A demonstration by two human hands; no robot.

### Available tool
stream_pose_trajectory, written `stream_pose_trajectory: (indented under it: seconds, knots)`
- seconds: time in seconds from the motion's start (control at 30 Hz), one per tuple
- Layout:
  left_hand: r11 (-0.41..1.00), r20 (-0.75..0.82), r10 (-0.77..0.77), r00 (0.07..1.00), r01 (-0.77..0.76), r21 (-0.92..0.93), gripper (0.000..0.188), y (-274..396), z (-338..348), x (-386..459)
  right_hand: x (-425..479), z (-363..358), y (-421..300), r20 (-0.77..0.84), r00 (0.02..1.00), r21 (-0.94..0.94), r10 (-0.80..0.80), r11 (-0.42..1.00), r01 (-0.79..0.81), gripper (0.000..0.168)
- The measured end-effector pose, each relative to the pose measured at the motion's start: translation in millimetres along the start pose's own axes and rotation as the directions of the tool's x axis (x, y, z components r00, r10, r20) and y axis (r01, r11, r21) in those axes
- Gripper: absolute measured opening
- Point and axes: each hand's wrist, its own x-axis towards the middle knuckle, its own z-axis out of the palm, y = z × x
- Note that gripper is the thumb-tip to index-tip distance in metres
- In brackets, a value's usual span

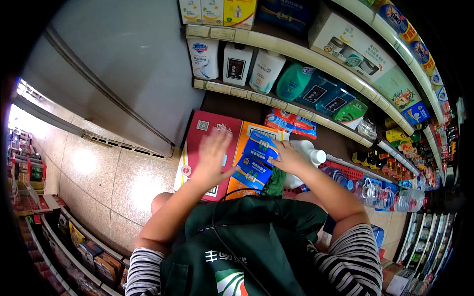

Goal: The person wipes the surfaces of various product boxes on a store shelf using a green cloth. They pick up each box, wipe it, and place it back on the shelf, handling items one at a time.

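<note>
My left hand point(214, 157) is over a dark red carton point(194, 148), blurred, with its fingers apart and nothing in them. My right hand point(290, 157) grips the right end of a small blue carton point(259, 147) printed with pictures of bottles. A matching blue carton point(253, 173) lies just nearer to me, touching the first. Both rest on a larger orange carton point(239, 185) beside the red one. A crumpled dark green cloth point(274, 181) lies to their right. Partly behind my right forearm stands a white plastic jug point(317, 157) with a white cap.
Ahead are store shelves point(251, 96) with shampoo and body-wash bottles point(266, 70). Red and blue packets point(290, 122) lie on the bottom shelf. Large clear water bottles point(385, 196) stand at right. A grey appliance side point(122, 55) rises at left, above the tiled floor point(89, 170).
</note>
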Motion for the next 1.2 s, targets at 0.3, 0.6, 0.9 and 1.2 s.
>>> stream_pose_trajectory:
  seconds: [0.3,0.6,0.9,1.2]
  knots:
    - [0.576,0.546,-0.674,0.498,0.817,-0.035,0.107,-23,156,-2,71,46,25,0.136,0.99,-0.206,0.033,0.979,-0.005,0.131]
    - [0.255,0.713,-0.556,0.427,0.904,-0.343,0.095,-26,158,-16,68,33,5,0.188,0.982,-0.336,-0.004,0.939,0.068,0.119]
    - [-0.146,0.585,-0.643,0.494,0.671,-0.727,0.065,-47,37,-75,98,54,-24,0.218,0.965,-0.008,0.146,0.989,-0.148,0.098]
    - [-0.578,0.643,-0.501,0.58,0.329,-0.747,0.06,-27,-26,-130,147,57,-36,0.529,0.618,-0.687,-0.582,0.135,0.714,0.04]
